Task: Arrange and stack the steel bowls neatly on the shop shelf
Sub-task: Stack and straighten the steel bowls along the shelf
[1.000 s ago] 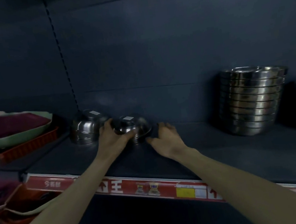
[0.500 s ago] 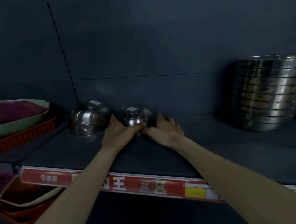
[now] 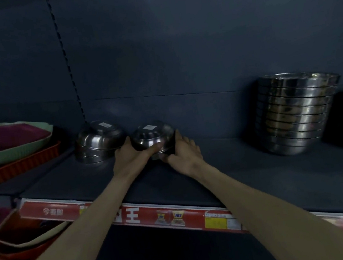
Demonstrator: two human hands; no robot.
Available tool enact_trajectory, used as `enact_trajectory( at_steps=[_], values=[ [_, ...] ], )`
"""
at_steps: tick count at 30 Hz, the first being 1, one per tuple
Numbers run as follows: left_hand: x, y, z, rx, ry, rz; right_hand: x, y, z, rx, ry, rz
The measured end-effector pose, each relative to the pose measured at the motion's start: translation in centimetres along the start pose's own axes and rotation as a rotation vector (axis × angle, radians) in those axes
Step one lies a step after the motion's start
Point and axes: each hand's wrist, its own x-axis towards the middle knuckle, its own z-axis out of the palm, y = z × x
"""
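Both hands, left hand (image 3: 133, 156) and right hand (image 3: 182, 152), clasp the small upturned steel bowl (image 3: 152, 135), not yet stacked on the neighbouring upturned bowl pile (image 3: 100, 140).

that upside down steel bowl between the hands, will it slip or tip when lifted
The bowl looks polished and domed, so it is probably slippery; both hands, left hand and right hand, cup its sides. Rim down on the shelf, it seems unlikely to tip or roll. Being thin steel, it is likely light and rigid.

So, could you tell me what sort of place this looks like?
Most likely a shop aisle: a shelf edged with a red price strip and yellow tags, holding a tall stack of steel bowls.
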Motion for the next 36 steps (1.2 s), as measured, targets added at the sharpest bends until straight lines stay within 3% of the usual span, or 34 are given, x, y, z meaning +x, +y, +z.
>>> enact_trajectory(
  at_steps=[14,24,36],
  values=[
    [-6.7,6.1,0.1,-0.168,-0.006,0.228,-9.2,0.4,-6.6,0.304,0.248,-0.077],
    [-11.6,13.8,0.7,-0.326,-0.077,0.202,-17.5,1.4,-15.0,0.382,0.371,-0.168],
    [-18.3,21.1,3.6,-0.368,-0.181,0.315,-25.4,4.9,-21.9,0.420,0.476,-0.198]
  ],
)
